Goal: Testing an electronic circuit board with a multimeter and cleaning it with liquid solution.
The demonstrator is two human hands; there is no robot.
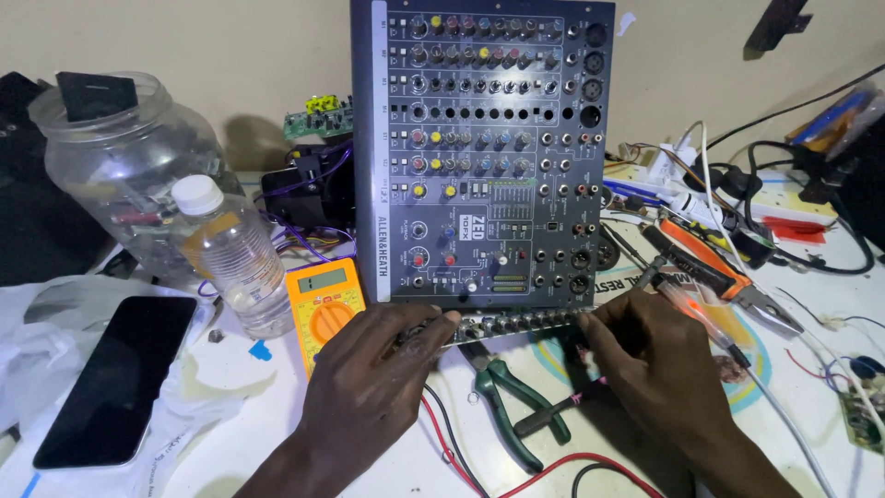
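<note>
I saw the grey audio mixer (479, 148) propped upright on the desk (240, 387), its lower edge nearest me. My left hand (373, 378) gripped that edge at the left, fingers (426, 334) curled around the strip of connectors (512, 323). My right hand (650, 355) pressed at the right end of the strip; I could not tell whether its fingers pinched anything. Green-handled pliers (502, 392) lay between my hands, an orange multimeter (323, 304) just left, and orange-handled pliers (728, 277) to the right.
</note>
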